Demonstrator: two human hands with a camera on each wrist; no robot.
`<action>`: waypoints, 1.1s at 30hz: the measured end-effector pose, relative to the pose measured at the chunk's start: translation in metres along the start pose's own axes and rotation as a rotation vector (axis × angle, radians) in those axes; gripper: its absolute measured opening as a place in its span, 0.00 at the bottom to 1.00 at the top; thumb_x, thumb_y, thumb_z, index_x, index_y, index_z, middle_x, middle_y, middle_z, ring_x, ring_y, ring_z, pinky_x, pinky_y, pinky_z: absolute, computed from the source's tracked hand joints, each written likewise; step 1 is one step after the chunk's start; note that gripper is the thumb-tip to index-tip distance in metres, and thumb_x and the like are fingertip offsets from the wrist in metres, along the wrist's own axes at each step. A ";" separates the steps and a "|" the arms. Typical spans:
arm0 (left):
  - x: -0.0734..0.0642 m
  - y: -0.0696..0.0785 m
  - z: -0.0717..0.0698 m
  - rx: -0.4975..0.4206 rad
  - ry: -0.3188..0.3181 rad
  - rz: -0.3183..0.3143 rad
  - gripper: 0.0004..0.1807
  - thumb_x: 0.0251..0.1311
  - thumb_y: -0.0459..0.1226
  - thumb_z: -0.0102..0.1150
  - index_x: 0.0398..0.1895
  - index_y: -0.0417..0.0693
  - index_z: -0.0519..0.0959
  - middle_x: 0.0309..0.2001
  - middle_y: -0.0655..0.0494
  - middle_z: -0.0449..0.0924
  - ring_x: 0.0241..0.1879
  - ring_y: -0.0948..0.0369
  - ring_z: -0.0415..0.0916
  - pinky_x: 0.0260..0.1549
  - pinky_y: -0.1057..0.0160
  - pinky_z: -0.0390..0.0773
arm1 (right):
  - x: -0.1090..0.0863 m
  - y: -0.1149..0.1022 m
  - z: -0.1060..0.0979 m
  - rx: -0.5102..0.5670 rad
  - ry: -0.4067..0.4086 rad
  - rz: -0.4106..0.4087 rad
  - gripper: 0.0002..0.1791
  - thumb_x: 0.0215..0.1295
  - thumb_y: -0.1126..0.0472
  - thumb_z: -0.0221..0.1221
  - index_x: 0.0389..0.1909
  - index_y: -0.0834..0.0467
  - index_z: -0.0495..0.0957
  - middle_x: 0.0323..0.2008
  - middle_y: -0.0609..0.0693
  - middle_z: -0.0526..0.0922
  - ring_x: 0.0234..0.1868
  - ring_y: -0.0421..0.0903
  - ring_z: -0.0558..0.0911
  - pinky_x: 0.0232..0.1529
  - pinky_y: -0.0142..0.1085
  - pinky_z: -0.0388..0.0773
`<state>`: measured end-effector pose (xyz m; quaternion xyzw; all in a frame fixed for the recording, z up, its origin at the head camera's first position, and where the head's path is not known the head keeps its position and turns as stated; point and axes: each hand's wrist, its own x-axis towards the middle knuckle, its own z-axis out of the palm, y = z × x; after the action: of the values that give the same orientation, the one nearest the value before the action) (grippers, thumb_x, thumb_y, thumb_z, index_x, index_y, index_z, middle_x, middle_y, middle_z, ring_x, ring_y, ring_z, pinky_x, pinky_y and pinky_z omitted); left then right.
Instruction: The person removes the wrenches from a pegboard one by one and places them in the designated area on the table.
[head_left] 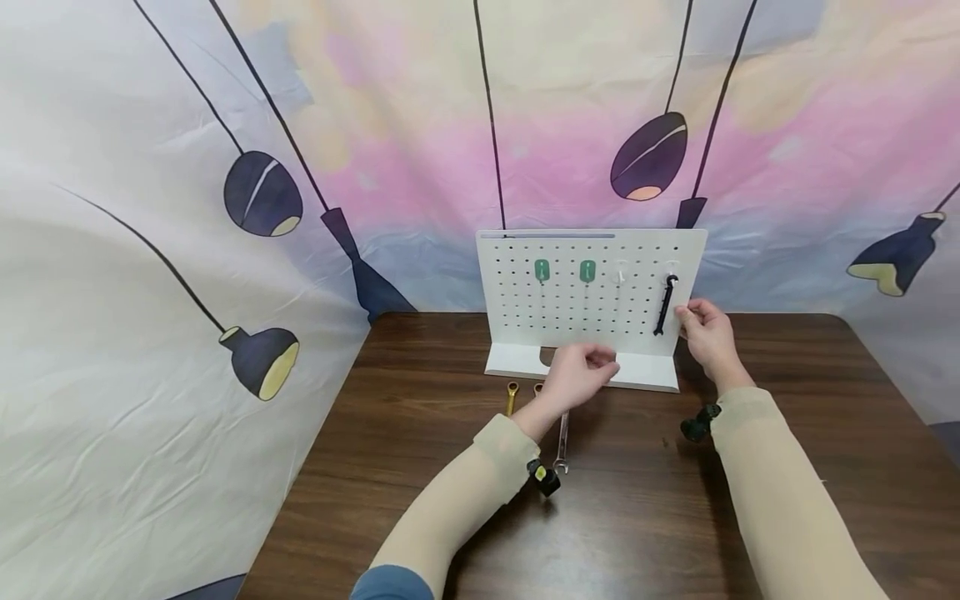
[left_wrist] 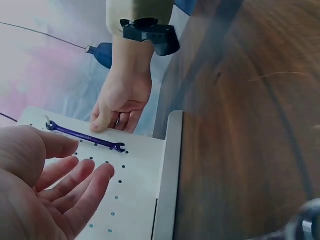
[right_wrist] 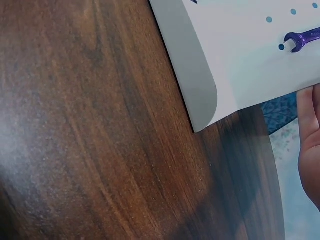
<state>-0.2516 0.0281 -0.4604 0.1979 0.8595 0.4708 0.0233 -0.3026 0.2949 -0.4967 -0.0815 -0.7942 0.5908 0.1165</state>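
Observation:
A white pegboard (head_left: 570,312) stands upright on its base at the table's back. From a hook near its right edge hangs a combination wrench (head_left: 664,306), dark in the head view and purple in the left wrist view (left_wrist: 87,136). My right hand (head_left: 708,337) grips the board's right edge, its thumb (left_wrist: 101,121) on the front beside the wrench. In front of the board's lower part is my left hand (head_left: 579,373), fingers loosely bent and holding nothing. A gold wrench (head_left: 512,398) and a silver wrench end (head_left: 562,454) lie on the table, partly hidden by the left arm.
Two green hooks (head_left: 542,270) and a clear hook (head_left: 620,272) are on the board. Another ring end (head_left: 537,388) shows beside the left wrist. The brown wooden table (head_left: 645,517) reaches back to a painted cloth backdrop (head_left: 420,150).

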 end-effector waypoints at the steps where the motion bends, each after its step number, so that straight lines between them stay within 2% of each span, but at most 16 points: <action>1: 0.004 0.002 0.000 -0.007 -0.001 0.004 0.10 0.70 0.38 0.71 0.50 0.45 0.90 0.37 0.61 0.89 0.33 0.72 0.81 0.36 0.73 0.80 | 0.000 0.000 0.001 0.000 0.002 -0.004 0.20 0.83 0.47 0.55 0.51 0.62 0.74 0.31 0.36 0.78 0.42 0.34 0.78 0.53 0.33 0.81; 4: 0.017 0.005 0.004 -0.049 0.006 0.021 0.12 0.71 0.37 0.70 0.54 0.42 0.88 0.39 0.60 0.89 0.35 0.71 0.81 0.36 0.72 0.81 | 0.001 0.001 0.002 -0.013 0.009 -0.017 0.19 0.84 0.48 0.55 0.53 0.63 0.74 0.31 0.38 0.78 0.41 0.33 0.78 0.54 0.34 0.82; 6: 0.027 0.005 0.008 -0.087 0.016 0.036 0.14 0.72 0.36 0.69 0.56 0.40 0.87 0.41 0.57 0.89 0.37 0.71 0.82 0.36 0.72 0.83 | 0.002 0.001 0.001 -0.021 0.012 -0.023 0.20 0.84 0.49 0.54 0.55 0.64 0.75 0.32 0.41 0.78 0.41 0.33 0.78 0.58 0.38 0.83; 11: 0.048 0.007 0.017 -0.161 0.063 0.045 0.15 0.72 0.35 0.68 0.58 0.39 0.86 0.46 0.54 0.90 0.42 0.69 0.85 0.39 0.72 0.84 | 0.002 0.001 0.000 -0.033 0.000 -0.001 0.27 0.85 0.47 0.52 0.65 0.67 0.76 0.49 0.54 0.79 0.48 0.34 0.77 0.68 0.52 0.78; 14: 0.057 0.011 0.022 -0.177 0.103 0.033 0.15 0.72 0.36 0.68 0.59 0.41 0.86 0.49 0.54 0.90 0.46 0.67 0.87 0.44 0.73 0.83 | 0.002 0.001 0.001 -0.029 -0.008 0.021 0.28 0.85 0.47 0.52 0.68 0.68 0.76 0.58 0.59 0.77 0.52 0.36 0.77 0.70 0.52 0.77; 18: 0.066 0.018 0.028 -0.219 0.160 0.024 0.15 0.71 0.35 0.70 0.58 0.43 0.87 0.53 0.53 0.90 0.49 0.66 0.87 0.45 0.73 0.84 | 0.003 0.001 0.002 -0.010 -0.011 0.030 0.27 0.86 0.50 0.52 0.69 0.69 0.75 0.64 0.62 0.75 0.56 0.39 0.77 0.70 0.52 0.76; 21: 0.072 0.022 0.034 -0.254 0.180 0.036 0.15 0.70 0.33 0.69 0.57 0.40 0.87 0.55 0.50 0.90 0.51 0.63 0.88 0.46 0.74 0.84 | 0.002 0.001 0.002 0.018 -0.013 0.035 0.27 0.86 0.51 0.53 0.71 0.68 0.75 0.69 0.64 0.74 0.61 0.44 0.77 0.71 0.52 0.74; 25: 0.077 0.026 0.040 -0.287 0.174 0.052 0.15 0.70 0.32 0.69 0.58 0.39 0.86 0.55 0.49 0.89 0.52 0.62 0.88 0.47 0.74 0.83 | 0.003 0.000 0.002 0.047 -0.021 0.050 0.28 0.84 0.51 0.54 0.72 0.67 0.75 0.69 0.63 0.73 0.65 0.48 0.76 0.72 0.52 0.73; 33: 0.084 0.033 0.050 -0.350 0.176 0.025 0.16 0.70 0.33 0.70 0.60 0.44 0.86 0.56 0.55 0.89 0.51 0.68 0.86 0.47 0.74 0.83 | 0.002 -0.001 0.002 0.064 -0.014 0.062 0.27 0.84 0.53 0.56 0.70 0.69 0.75 0.67 0.61 0.73 0.61 0.43 0.77 0.72 0.50 0.74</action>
<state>-0.3073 0.1145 -0.4491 0.1594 0.7607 0.6287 -0.0235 -0.3049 0.2934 -0.4956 -0.0981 -0.7729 0.6196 0.0950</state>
